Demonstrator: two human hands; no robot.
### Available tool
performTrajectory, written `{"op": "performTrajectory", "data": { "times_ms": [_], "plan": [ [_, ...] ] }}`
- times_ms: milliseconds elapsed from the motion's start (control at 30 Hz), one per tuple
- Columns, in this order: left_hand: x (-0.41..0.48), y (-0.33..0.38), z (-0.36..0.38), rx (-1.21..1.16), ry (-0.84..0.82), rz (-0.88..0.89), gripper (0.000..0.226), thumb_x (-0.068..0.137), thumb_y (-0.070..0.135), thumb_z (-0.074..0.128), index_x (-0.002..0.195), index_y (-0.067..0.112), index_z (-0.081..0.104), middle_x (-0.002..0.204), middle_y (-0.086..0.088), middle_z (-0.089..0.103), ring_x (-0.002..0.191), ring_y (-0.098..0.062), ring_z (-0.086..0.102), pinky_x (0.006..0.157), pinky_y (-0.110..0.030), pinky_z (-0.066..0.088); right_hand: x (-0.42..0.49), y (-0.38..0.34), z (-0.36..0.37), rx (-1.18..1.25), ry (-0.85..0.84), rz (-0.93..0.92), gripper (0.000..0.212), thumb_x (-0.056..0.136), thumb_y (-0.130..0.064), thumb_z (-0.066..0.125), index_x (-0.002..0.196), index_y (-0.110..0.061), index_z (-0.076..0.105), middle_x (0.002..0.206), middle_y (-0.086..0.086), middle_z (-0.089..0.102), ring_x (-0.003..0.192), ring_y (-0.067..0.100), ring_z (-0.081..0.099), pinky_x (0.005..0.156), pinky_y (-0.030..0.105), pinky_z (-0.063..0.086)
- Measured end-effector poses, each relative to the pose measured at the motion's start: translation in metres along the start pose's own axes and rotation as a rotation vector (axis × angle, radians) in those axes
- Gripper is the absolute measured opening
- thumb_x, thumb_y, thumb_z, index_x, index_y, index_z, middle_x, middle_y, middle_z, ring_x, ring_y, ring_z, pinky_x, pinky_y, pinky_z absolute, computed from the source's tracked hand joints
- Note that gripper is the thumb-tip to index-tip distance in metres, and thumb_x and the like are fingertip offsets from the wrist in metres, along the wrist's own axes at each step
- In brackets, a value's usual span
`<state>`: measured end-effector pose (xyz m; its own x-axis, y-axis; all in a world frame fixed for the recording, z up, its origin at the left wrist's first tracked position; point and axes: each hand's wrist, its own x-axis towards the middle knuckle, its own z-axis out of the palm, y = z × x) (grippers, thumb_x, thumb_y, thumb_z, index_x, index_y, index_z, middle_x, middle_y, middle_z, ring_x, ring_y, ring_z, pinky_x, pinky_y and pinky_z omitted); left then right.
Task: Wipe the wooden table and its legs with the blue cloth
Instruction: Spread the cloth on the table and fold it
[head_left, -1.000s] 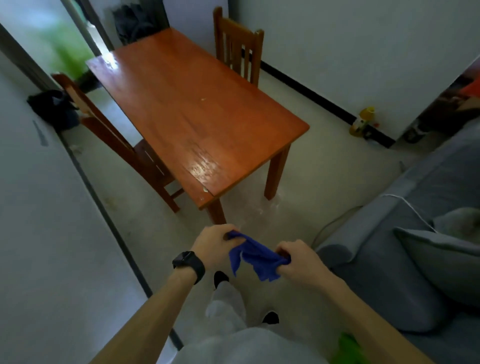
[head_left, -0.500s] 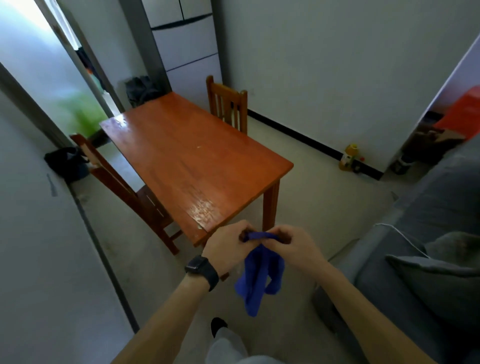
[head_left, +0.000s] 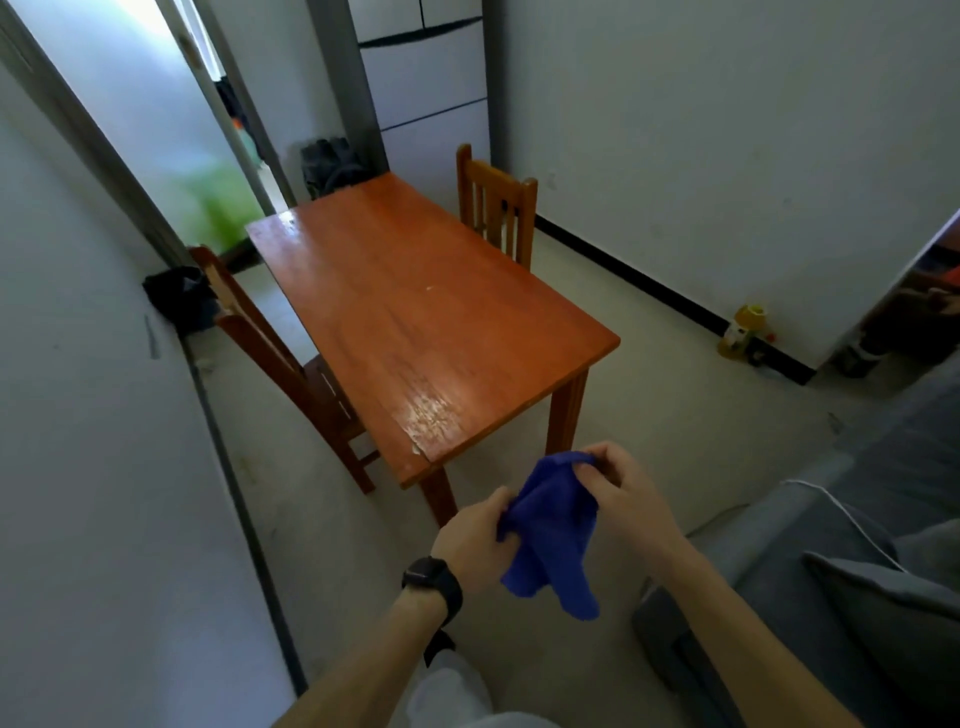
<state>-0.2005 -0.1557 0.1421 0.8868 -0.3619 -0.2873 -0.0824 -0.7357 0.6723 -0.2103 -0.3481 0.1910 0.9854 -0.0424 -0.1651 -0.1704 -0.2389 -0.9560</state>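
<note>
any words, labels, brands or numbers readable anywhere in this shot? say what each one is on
No text can be read in this view.
Small yellow bottle on the floor by the wall: pale label, too small and blurred to read.
Black wristwatch on the left wrist: face dark, nothing legible.
Blue cloth and orange-brown wooden table: no print visible.

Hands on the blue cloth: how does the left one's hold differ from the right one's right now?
The right hand pinches the top edge of the blue cloth; the left hand grips its side, lower down. The right hand is nearer the wooden table than the left hand. The left wrist wears a black watch; the right wrist is bare. Both hold the cloth in the air, clear of the table.
</note>
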Motion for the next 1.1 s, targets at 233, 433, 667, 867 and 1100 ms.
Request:
{"op": "performTrajectory", "data": {
  "times_ms": [233, 433, 667, 867, 1100],
  "plan": [
    [0.000, -0.041, -0.030, 0.104, -0.073, -0.112, 0.008, 0.097, 0.042, 0.052, 0.103, 0.038, 0.057, 0.098, 0.013, 0.063, 0.086, -0.005, 0.060, 0.083, -0.035, 0.053, 0.007, 0.021, -0.023, -0.132, 0.046, 0.070, 0.013, 0.095, -0.031, 0.061, 0.105, -0.030, 0.053, 0.098, -0.005, 0.060, 0.089, 0.011, 0.060, 0.066, 0.015, 0.043],
    [0.006, -0.032, -0.059, 0.176, 0.075, -0.025, 0.015, 0.098, 0.034, 0.054, 0.111, 0.036, 0.060, 0.099, 0.019, 0.060, 0.087, 0.002, 0.055, 0.078, -0.020, 0.045, 0.004, 0.050, -0.027, -0.434, -0.172, 0.056, 0.007, 0.095, -0.032, 0.060, 0.099, -0.032, 0.065, 0.095, -0.013, 0.066, 0.089, 0.002, 0.062, 0.074, 0.020, 0.047],
    [0.009, -0.048, -0.080, 0.464, -0.029, -0.056, 0.021, 0.099, 0.039, 0.049, 0.111, 0.030, 0.065, 0.105, 0.008, 0.066, 0.095, -0.015, 0.059, 0.082, -0.037, 0.051, 0.005, 0.058, -0.036, -0.523, 0.142, -0.074, 0.008, 0.097, -0.021, 0.058, 0.091, -0.027, 0.058, 0.083, -0.011, 0.056, 0.078, 0.003, 0.055, 0.065, 0.014, 0.035],
    [0.006, -0.055, -0.070, 0.486, 0.321, 0.105, 0.022, 0.098, 0.037, 0.054, 0.106, 0.026, 0.071, 0.100, 0.007, 0.069, 0.092, -0.017, 0.058, 0.077, -0.032, 0.046, -0.009, 0.076, -0.050, -0.536, 0.397, -0.142, 0.006, 0.096, -0.023, 0.060, 0.095, -0.018, 0.063, 0.087, -0.003, 0.056, 0.076, 0.014, 0.054, 0.065, 0.024, 0.040],
    [0.023, -0.060, -0.061, 0.518, -0.101, -0.086, 0.025, 0.098, 0.043, 0.049, 0.109, 0.031, 0.068, 0.104, 0.009, 0.066, 0.093, -0.011, 0.060, 0.083, -0.035, 0.054, 0.001, 0.084, -0.064, -0.797, -0.131, 0.160, 0.008, 0.095, -0.029, 0.059, 0.087, -0.030, 0.060, 0.085, -0.008, 0.062, 0.078, 0.005, 0.057, 0.062, 0.022, 0.037]
  ]
}}
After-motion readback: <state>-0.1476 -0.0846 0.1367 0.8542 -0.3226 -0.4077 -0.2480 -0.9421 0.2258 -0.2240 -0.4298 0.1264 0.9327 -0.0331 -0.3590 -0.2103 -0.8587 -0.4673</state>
